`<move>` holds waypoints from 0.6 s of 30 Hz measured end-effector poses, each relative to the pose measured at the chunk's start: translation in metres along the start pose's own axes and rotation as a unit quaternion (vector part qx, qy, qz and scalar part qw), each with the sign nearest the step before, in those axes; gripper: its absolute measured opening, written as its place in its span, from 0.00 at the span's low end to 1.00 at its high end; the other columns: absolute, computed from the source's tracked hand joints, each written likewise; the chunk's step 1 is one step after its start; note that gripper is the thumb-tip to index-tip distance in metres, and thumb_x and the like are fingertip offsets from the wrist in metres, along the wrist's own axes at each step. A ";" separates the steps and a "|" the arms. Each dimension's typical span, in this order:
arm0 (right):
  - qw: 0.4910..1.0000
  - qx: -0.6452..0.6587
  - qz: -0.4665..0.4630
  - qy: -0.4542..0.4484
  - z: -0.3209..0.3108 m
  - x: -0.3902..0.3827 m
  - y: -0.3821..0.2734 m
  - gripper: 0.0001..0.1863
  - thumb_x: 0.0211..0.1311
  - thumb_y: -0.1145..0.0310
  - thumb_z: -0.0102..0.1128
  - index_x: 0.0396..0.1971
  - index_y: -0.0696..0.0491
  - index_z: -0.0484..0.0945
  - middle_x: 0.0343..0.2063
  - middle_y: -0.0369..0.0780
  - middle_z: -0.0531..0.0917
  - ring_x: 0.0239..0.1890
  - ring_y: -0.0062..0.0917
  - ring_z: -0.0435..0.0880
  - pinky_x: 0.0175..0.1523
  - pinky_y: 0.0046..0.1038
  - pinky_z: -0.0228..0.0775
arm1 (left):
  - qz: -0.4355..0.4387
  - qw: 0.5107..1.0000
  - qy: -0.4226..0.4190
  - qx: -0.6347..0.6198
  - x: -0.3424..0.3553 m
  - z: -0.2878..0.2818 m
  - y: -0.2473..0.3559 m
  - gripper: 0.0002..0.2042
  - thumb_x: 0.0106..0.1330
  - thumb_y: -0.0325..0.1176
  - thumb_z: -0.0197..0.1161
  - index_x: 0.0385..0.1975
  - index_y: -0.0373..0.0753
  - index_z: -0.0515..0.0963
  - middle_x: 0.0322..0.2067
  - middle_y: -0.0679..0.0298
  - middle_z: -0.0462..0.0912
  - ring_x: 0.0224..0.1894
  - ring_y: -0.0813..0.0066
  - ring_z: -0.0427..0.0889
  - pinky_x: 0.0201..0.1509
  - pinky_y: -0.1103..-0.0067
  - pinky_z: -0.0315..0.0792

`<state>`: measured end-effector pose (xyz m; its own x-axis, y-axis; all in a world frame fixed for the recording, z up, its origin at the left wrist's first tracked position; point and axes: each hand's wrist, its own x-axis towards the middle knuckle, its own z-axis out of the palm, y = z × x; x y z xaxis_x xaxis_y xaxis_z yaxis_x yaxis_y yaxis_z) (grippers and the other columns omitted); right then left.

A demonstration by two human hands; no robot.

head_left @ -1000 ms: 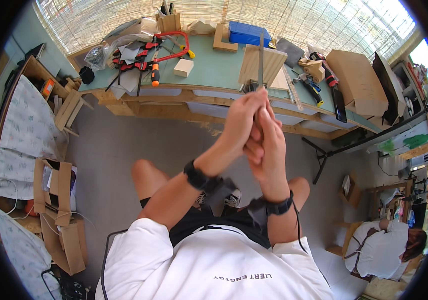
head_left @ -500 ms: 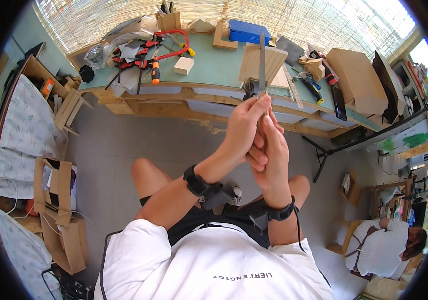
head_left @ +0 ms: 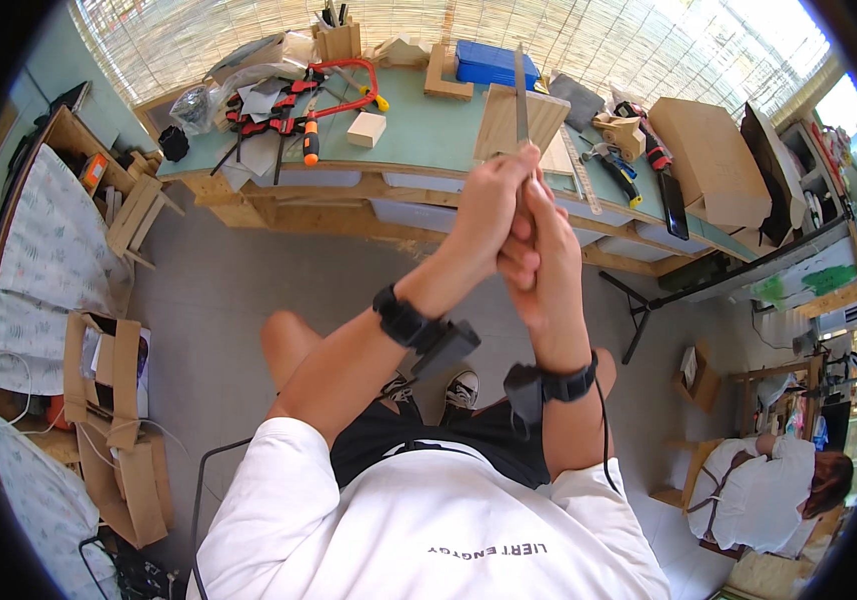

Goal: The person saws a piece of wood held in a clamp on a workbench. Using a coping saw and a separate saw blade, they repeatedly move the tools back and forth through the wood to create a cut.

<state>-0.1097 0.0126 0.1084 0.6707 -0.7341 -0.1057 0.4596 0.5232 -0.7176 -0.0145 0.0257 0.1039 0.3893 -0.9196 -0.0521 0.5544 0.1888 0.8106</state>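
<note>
I see left grip (head_left: pixel 492 205) and right grip (head_left: pixel 553 240) wrapped round the near end of the file (head_left: pixel 522 100) | blade: seen across the wooden board (head_left: pixel 497 128), contact unclear | risk: uneven pressure might skid it off

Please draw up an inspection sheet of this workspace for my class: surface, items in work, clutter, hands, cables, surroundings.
Surface: green benchtop, partly covered.
Items in work: long metal tool pointing across a wooden board at the bench's front; contact cannot be told.
Clutter: orange-handled tool, pale wooden block, blue box, cardboard box.
Hands: left hand and right hand together around the tool's near end.
Cables: black cable at the right wrist; white cable by floor boxes at left.
Surroundings: slatted blind behind the bench; another person at lower right.
</note>
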 end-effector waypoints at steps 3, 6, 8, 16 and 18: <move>0.999 -0.015 0.020 0.023 -0.003 -0.039 0.008 0.14 0.76 0.59 0.50 0.56 0.44 0.72 0.19 0.27 0.67 0.11 0.08 0.61 0.11 0.13 0.49 | 0.002 1.000 -0.005 -0.020 -0.034 0.003 -0.017 0.20 0.76 0.46 0.51 0.26 0.37 0.72 0.22 0.61 0.76 0.27 0.68 0.83 0.29 0.77 0.75; 0.999 -0.014 0.031 0.023 -0.004 -0.045 0.015 0.18 0.76 0.59 0.49 0.61 0.44 0.70 0.19 0.28 0.67 0.11 0.09 0.60 0.11 0.14 0.49 | 0.009 1.000 0.004 -0.026 -0.040 -0.002 -0.022 0.19 0.76 0.46 0.52 0.27 0.37 0.72 0.23 0.61 0.76 0.26 0.68 0.83 0.29 0.77 0.75; 1.000 -0.011 0.022 0.008 -0.006 -0.029 0.017 0.18 0.76 0.59 0.48 0.61 0.45 0.70 0.19 0.28 0.67 0.11 0.09 0.60 0.11 0.14 0.49 | 0.021 0.999 -0.002 -0.031 -0.025 -0.010 -0.022 0.19 0.75 0.46 0.53 0.28 0.37 0.72 0.23 0.61 0.77 0.26 0.68 0.83 0.29 0.77 0.75; 1.000 0.011 -0.015 -0.022 0.001 0.038 -0.001 0.07 0.75 0.59 0.51 0.41 0.46 0.75 0.21 0.28 0.69 0.12 0.06 0.61 0.12 0.11 0.49 | 0.001 1.000 0.012 0.017 0.036 -0.011 0.007 0.18 0.73 0.48 0.56 0.30 0.37 0.73 0.24 0.60 0.79 0.26 0.68 0.83 0.24 0.77 0.76; 1.000 0.023 -0.008 -0.012 0.003 0.030 -0.002 0.07 0.75 0.60 0.51 0.42 0.46 0.74 0.21 0.28 0.69 0.12 0.06 0.60 0.12 0.11 0.49 | 0.002 1.000 0.009 0.011 0.028 -0.007 0.007 0.18 0.73 0.48 0.55 0.30 0.37 0.73 0.23 0.60 0.79 0.26 0.68 0.83 0.25 0.77 0.76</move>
<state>-0.0886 -0.0091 0.1085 0.6762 -0.7326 -0.0780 0.4965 0.5314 -0.6863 0.0049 0.0039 0.1040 0.4055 -0.9122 -0.0597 0.5370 0.1849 0.8231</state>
